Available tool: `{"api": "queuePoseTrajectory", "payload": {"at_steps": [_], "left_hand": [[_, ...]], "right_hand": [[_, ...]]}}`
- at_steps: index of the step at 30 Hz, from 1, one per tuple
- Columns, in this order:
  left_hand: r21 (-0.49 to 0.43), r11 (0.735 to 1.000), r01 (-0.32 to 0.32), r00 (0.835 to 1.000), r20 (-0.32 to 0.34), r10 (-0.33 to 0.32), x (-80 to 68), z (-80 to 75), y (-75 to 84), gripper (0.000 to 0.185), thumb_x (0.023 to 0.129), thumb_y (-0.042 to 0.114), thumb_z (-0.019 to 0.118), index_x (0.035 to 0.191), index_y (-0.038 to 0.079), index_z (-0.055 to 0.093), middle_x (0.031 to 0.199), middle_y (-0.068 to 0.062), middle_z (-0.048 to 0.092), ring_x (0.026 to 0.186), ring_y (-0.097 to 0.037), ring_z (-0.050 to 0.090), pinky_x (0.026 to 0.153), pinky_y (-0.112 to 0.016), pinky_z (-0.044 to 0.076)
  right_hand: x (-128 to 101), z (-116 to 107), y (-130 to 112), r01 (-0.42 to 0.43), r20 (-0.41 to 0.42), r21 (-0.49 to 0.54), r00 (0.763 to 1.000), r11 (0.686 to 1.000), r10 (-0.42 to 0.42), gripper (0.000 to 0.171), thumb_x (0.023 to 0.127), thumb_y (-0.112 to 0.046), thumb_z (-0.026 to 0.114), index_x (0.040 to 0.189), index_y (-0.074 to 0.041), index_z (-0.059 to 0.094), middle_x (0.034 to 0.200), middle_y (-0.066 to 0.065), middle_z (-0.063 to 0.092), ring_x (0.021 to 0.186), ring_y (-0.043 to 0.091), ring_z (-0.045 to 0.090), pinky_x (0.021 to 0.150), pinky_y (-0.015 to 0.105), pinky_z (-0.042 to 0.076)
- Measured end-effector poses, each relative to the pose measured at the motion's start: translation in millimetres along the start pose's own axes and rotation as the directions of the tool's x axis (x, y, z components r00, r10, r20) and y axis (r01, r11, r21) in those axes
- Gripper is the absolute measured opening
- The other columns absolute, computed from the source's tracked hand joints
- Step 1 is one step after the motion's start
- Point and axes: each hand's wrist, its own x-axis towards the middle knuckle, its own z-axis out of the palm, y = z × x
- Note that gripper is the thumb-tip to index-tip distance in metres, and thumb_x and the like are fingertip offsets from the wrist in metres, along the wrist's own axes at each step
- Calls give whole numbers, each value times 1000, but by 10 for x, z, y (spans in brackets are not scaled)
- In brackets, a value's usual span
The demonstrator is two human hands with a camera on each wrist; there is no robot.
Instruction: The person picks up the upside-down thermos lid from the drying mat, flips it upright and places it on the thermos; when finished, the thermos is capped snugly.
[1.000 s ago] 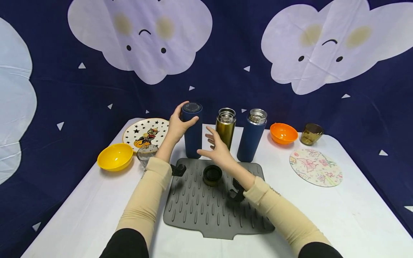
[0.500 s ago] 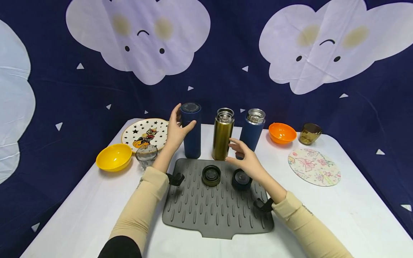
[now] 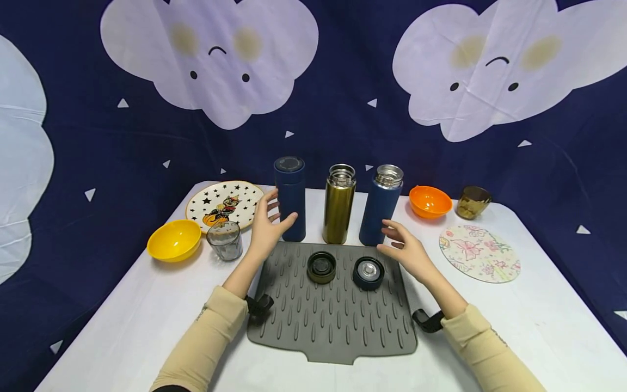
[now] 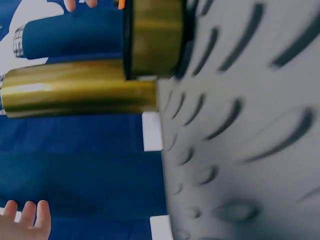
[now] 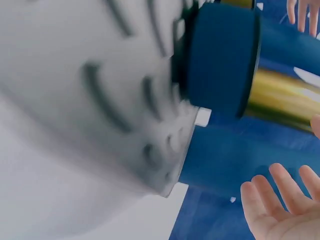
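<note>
Three tall flasks stand behind the grey ribbed mat. The left blue flask is upright with its lid on. The middle gold flask and the right blue flask show bare steel necks. My left hand is beside the left blue flask, fingers loosely spread; whether it touches is unclear. My right hand, relaxed and holding nothing, hovers by the right blue flask's base. On the mat lie a gold-rimmed lid and a dark blue lid; the wrist views show them close up.
To the left are a yellow bowl, a clear glass and a star-patterned plate. An orange bowl, an amber glass and a round floral mat sit at right on the white table.
My left hand has come down from the top of the left blue flask. My right hand has moved right, past the gold flask to the right blue flask, uncovering the dark blue lid.
</note>
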Motion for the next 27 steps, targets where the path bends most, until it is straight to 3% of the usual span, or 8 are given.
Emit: {"api": "queuePoseTrajectory", "payload": {"at_steps": [4,7,9,14,16,18,22,27], "left_hand": [[33,999,19,998,67,-21,-119,74,-44,64,80,12,71,135,4,39,129,-18,41,116,-31,45,95,-44,41],[92,994,54,976,204,-72,-188,130,-72,65,80,15,71,135,5,39,130,-18,41,117,-33,44,96,-46,40],[146,986,86,936,328,-130,-225,162,-86,67,80,18,71,137,7,37,132,-18,40,119,-36,43,95,-47,39],[270,959,89,781,579,-235,-281,227,-107,79,78,24,73,143,7,30,134,-21,37,121,-38,41,94,-49,39],[301,951,68,740,624,-250,-291,251,-111,83,77,25,74,143,5,29,134,-22,38,121,-36,41,95,-48,39],[318,947,50,711,654,-257,-298,271,-123,85,75,24,75,143,3,29,134,-22,40,121,-35,41,95,-48,38],[342,940,15,680,686,-260,-304,302,-135,85,73,22,77,142,1,32,133,-23,44,122,-33,42,97,-48,37],[375,926,-43,672,696,-251,-292,326,-173,83,71,22,79,139,0,36,130,-22,47,120,-32,44,98,-46,36]], "right_hand": [[-27,-46,52,-37,15,-35,999,999,37,61,86,-11,64,139,0,35,130,30,46,119,46,43,98,54,35],[-35,-62,90,-57,43,-60,997,997,60,62,86,-11,64,139,0,34,130,31,45,120,47,42,97,55,35],[-32,-64,121,-67,66,-68,995,995,72,61,86,-10,64,139,1,34,130,32,45,120,47,42,96,56,36],[-35,-54,196,-94,107,-84,989,992,102,60,85,-7,64,138,1,36,129,32,45,120,47,42,95,56,37],[-39,-46,223,-96,120,-84,987,992,106,60,84,-7,64,137,2,36,128,32,46,119,47,43,95,56,37],[-41,-38,246,-95,131,-86,986,992,106,60,84,-7,64,136,3,37,127,32,46,118,47,44,94,55,38],[-45,-31,286,-81,138,-90,986,993,93,57,83,0,61,135,5,39,126,33,47,116,47,45,94,55,38],[-45,-40,304,-76,129,-127,987,989,93,53,81,4,58,132,6,42,125,33,49,114,46,48,93,55,39]]}}
